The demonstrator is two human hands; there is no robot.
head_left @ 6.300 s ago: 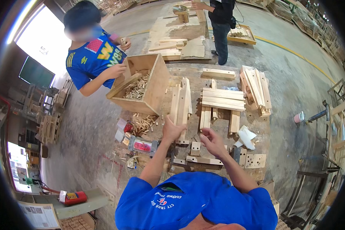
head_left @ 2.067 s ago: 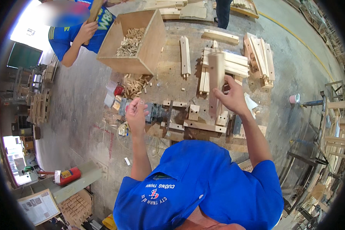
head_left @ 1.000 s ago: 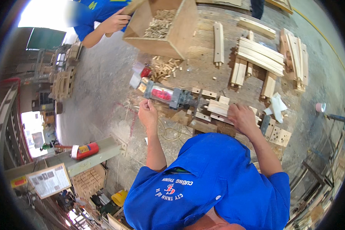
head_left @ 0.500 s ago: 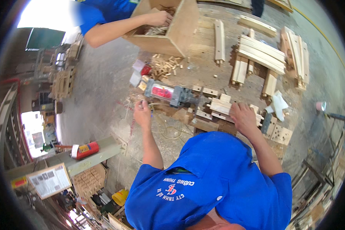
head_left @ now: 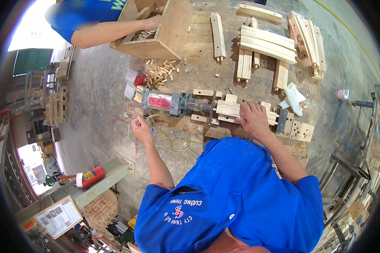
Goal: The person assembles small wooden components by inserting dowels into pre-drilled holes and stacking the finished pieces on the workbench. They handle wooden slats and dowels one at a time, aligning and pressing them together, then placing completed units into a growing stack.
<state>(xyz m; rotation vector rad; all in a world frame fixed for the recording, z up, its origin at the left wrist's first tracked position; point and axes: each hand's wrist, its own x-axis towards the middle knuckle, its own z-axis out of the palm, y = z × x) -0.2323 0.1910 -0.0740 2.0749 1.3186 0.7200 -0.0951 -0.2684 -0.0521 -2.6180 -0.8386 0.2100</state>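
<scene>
A clear-barrelled air cylinder (head_left: 159, 101) with red inside lies on the wooden bench. Its rod (head_left: 200, 108) reaches right to an upright plate, close against the dowelled end of pale wooden bars (head_left: 228, 109) in a jig. My right hand (head_left: 255, 120) is closed over these bars, fingers on top and thumb at the near side. Beside the cylinder's left end, my left hand (head_left: 142, 130) is closed by a small dark fitting and the yellowish hose (head_left: 169, 142); what its fingers hold is hidden.
Loose dowels (head_left: 161, 72) lie beyond the cylinder. A co-worker's arm (head_left: 114, 34) reaches into a plywood box (head_left: 173, 31) of dowels. Stacked wooden bars (head_left: 268, 45) and a white cross-shaped piece (head_left: 292, 100) sit farther right. Drilled blocks (head_left: 300, 130) flank the jig's right end.
The cylinder's rod has extended right, closing the gap to the bars under my right hand. The co-worker's hand has gone deeper into the box. The whole view has shifted.
</scene>
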